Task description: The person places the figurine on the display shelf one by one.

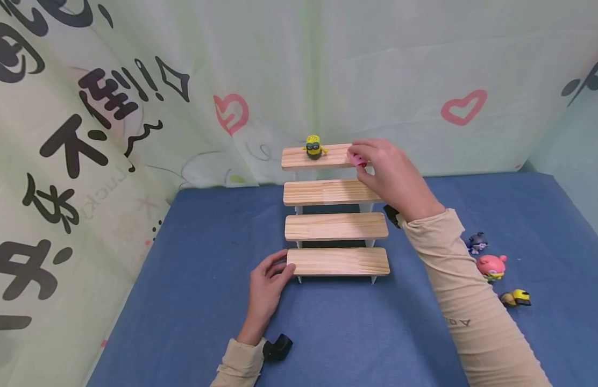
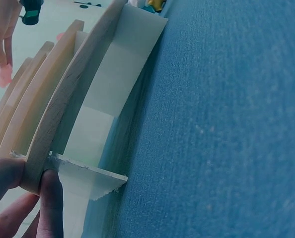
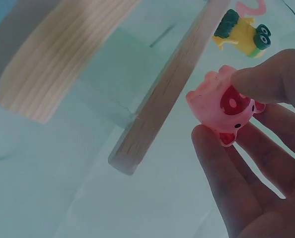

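A small pink pig figurine [image 3: 214, 106] is pinched between the thumb and fingers of my right hand [image 1: 393, 174], at the right end of the top step. My left hand [image 1: 265, 293] grips the left end of the lowest board [image 1: 337, 262] of a stepped wooden display rack. In the left wrist view, the thumb [image 2: 6, 173] is on one face of that board and a finger on the other. A yellow minion figurine [image 1: 313, 147] with goggles stands toward the left of the top board [image 1: 335, 156].
Right of the rack, partly beside the right sleeve, lie a grey dog-like figurine [image 1: 478, 243], a pink round figurine [image 1: 491, 266] and a yellow and black figurine [image 1: 517, 297]. Blue cloth [image 1: 197, 258] covers the table. A pale printed curtain [image 1: 357, 64] hangs right behind the rack.
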The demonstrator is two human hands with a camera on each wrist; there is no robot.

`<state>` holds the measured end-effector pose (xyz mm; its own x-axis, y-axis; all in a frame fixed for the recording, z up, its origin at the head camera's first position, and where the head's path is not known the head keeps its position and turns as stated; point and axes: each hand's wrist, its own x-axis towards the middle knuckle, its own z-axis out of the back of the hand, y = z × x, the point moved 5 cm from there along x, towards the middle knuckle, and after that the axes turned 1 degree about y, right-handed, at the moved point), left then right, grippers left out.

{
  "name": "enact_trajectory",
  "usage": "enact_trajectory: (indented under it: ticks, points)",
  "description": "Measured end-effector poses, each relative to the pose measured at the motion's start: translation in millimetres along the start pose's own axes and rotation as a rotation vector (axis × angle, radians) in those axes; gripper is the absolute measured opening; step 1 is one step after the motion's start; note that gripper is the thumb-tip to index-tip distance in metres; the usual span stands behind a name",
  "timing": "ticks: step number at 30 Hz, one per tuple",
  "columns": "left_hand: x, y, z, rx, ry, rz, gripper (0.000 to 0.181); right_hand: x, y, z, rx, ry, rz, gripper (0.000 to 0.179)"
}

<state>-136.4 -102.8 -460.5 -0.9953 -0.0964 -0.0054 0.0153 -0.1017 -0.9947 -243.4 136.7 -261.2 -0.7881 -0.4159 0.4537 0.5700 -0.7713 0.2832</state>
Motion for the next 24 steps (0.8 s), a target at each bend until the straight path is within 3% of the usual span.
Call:
enact_trajectory:
  ticks: [24]
  points:
    - [1.4,1.5,-0.3,0.012,-0.006,-0.003,0.041,14.5,-9.7,-10.6,-0.003,0.013,-0.022,0.031]
